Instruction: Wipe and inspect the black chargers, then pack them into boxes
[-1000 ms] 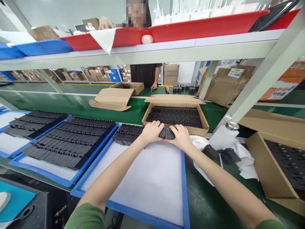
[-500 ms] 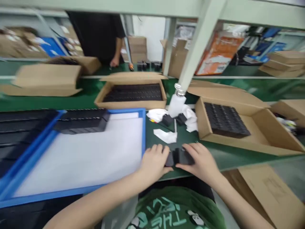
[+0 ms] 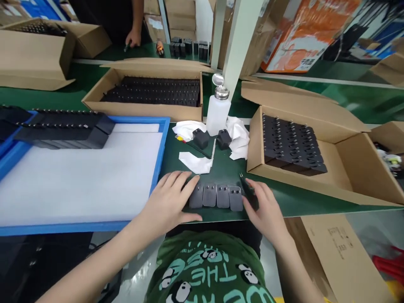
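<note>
Several small black plug adapters [image 3: 216, 195] lie side by side in a short row on the green mat near the table's front edge. My left hand [image 3: 170, 200] rests flat at the row's left end, fingers stretched and touching the leftmost adapter. My right hand [image 3: 263, 206] lies at the row's right end, fingers spread, over a thin pair of tweezers [image 3: 243, 182]. Neither hand grips anything.
A blue tray with white foam [image 3: 78, 172] holding rows of adapters lies left. Open cardboard boxes of adapters stand behind [image 3: 148, 90] and right [image 3: 293, 145]. A white dispenser bottle [image 3: 217, 107], white cloths and two loose adapters [image 3: 200, 137] sit between. Another person's hand [image 3: 132, 40] is across the table.
My hands carried the adapters from the far edge of the foam tray back to the front edge of the mat, set them down and spread them into a flat row. My view tipped downward.
</note>
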{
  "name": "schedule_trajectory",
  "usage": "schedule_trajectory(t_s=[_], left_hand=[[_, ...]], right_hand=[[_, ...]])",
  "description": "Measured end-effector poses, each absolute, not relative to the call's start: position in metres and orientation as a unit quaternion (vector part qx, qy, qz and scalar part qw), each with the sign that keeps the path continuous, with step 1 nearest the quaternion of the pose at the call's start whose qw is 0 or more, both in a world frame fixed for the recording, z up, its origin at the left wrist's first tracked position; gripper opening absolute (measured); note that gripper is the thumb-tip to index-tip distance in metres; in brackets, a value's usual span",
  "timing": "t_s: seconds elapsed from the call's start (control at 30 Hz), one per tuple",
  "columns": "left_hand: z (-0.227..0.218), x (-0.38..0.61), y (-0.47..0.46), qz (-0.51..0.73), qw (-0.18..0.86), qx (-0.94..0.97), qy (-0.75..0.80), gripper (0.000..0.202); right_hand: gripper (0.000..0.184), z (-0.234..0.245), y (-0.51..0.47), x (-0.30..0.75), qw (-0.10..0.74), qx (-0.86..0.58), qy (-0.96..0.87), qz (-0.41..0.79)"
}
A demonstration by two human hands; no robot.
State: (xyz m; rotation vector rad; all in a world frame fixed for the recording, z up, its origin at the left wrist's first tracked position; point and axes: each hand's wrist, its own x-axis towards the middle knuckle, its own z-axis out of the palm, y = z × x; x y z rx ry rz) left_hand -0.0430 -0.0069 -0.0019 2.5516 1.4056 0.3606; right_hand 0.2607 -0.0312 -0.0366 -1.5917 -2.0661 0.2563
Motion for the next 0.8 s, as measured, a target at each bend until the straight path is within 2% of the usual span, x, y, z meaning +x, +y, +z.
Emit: schedule_trajectory(t_s=[0.17,0.33,0.4,0.5,0.57,0.7,0.8], left_hand=[[0.018,-0.088,-0.01,0.174,0.263,0.8,0.51,0.094],[0.02,-0.105,-0.001,0.137,0.383,0.75,0.521,0.093],[0.02,-0.105,0.007,0.119,0.402,0.76,0.496,0.096],[0.015,-0.103,0.016,0.086,0.403,0.794,0.446,0.102],[0.008,-0.099,0.017,0.062,0.404,0.81,0.42,0.092],[-0.007,-0.085,0.008,0.055,0.398,0.808,0.431,0.072],[-0.004,-0.078,0.005,0.054,0.411,0.801,0.432,0.079]], right_hand=[[0.035,-0.055,-0.033,0.258,0.246,-0.595,-0.752,0.14],[0.028,-0.048,-0.037,0.263,0.264,-0.631,-0.71,0.167],[0.033,-0.038,-0.04,0.267,0.266,-0.619,-0.717,0.179],[0.051,-0.021,-0.042,0.269,0.246,-0.552,-0.763,0.232],[0.059,-0.011,-0.039,0.269,0.216,-0.5,-0.798,0.257],[0.05,0.01,-0.016,0.263,0.226,-0.487,-0.816,0.214],[0.037,0.028,0.015,0.249,0.257,-0.523,-0.793,0.179]])
